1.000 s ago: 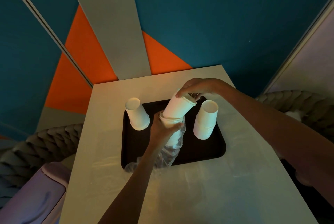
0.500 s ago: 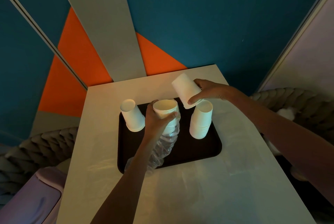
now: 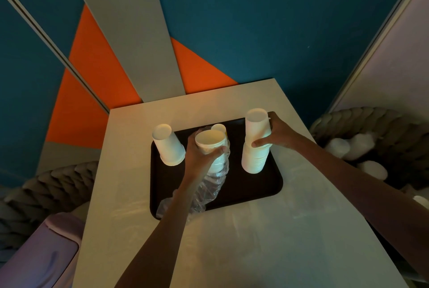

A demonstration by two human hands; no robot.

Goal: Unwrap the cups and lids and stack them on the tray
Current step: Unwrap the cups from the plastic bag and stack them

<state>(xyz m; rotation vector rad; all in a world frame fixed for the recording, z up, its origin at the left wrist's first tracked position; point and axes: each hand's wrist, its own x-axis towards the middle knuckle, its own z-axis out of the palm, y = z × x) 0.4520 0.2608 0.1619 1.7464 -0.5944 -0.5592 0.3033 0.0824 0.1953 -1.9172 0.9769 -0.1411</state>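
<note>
A black tray [image 3: 260,185] lies on the pale table [image 3: 255,241]. My left hand [image 3: 200,160] grips the top of a sleeve of white paper cups [image 3: 210,140], mouth up, with clear plastic wrap [image 3: 209,190] hanging from its lower part onto the tray. My right hand [image 3: 276,134] holds an upside-down white cup [image 3: 256,125] on top of the upside-down cup stack [image 3: 254,157] at the tray's right. Another upside-down cup stack [image 3: 168,146] stands at the tray's left. A small white cup [image 3: 219,128] shows just behind the sleeve.
Braided grey seat cushions curve at the left [image 3: 46,185] and right [image 3: 376,129]; white objects [image 3: 362,155] lie on the right one. A pale lilac bin [image 3: 39,255] sits at the lower left. A teal and orange wall [image 3: 255,32] rises behind the table.
My right hand pulled one cup off the sleeve, turned it upside down and carried it right onto the right stack. My left hand kept hold of the sleeve.
</note>
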